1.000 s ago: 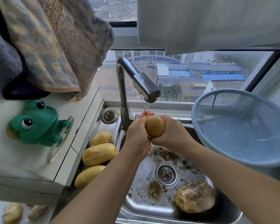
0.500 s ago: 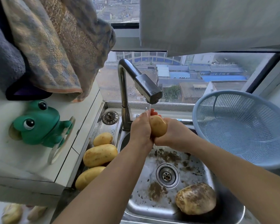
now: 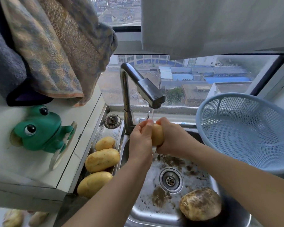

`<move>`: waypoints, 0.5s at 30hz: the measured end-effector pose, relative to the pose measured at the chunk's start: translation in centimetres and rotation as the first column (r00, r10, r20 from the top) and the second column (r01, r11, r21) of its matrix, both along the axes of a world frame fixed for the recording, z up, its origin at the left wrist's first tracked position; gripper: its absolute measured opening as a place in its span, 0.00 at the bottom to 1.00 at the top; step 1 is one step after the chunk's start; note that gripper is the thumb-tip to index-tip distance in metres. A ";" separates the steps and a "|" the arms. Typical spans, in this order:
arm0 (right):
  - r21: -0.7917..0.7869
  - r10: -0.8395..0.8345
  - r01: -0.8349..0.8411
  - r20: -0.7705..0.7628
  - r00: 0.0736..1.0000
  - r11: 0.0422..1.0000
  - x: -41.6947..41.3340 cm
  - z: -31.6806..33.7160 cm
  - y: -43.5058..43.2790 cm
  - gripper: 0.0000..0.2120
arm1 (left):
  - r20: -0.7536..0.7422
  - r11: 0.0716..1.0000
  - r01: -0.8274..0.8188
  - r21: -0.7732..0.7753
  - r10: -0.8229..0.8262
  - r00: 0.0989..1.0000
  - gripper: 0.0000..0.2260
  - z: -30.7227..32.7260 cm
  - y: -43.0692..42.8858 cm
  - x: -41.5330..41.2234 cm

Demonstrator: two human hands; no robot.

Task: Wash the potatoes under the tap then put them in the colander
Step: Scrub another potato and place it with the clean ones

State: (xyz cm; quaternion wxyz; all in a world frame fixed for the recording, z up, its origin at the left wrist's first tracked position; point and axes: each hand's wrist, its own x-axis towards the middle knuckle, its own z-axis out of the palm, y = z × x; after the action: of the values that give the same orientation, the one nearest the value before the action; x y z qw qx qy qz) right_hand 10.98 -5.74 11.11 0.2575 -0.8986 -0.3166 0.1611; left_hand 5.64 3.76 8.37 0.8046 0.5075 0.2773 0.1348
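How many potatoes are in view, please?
5 potatoes: one held under the tap, three on the sink's left ledge, one dirty in the basin; blurred bottom-left shapes may be more.

One view only: your head camera looks forward and down, close over the sink (image 3: 143, 208). Tap (image 3: 151, 94) dead ahead, window (image 3: 203, 79) beyond it.

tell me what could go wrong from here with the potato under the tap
1. The wet held potato, gripped between left hand and right hand under the tap, could slip into the sink, land in the soil there and need another rinse.
2. That soil lies around the drain and may clog it.
3. The colander sits tilted at the sink's right; a potato tossed in might tip it.
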 end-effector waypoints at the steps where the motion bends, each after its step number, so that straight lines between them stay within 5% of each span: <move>1: 0.018 -0.013 0.014 -0.097 0.995 1.000 0.2 0.2 -0.1 0.29 | 0.021 0.995 0.048 0.088 -0.050 0.999 0.09 0.0 0.0 -0.7; 5: 0.128 -0.014 0.041 -0.206 0.978 0.991 0.3 0.0 -0.2 0.31 | 0.050 0.974 0.121 0.192 -0.133 0.990 0.16 -0.5 0.7 -1.7; 11: 0.297 0.046 -0.038 -0.021 0.999 0.954 -0.8 -1.9 -0.1 0.33 | -0.060 0.964 -0.138 -0.228 0.127 0.990 0.09 -0.3 1.0 -0.3; 15: 0.463 -0.069 0.109 -0.102 0.992 0.880 -1.6 -3.1 0.2 0.27 | -0.102 0.864 -0.236 -0.445 0.213 0.972 0.09 0.5 0.9 0.1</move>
State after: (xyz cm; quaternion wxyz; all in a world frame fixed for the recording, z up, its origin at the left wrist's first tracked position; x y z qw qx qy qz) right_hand 9.34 -5.49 8.06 0.4865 -0.8162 -0.2934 0.1048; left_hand 5.77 4.66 8.90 0.8725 0.2728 0.3779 0.1466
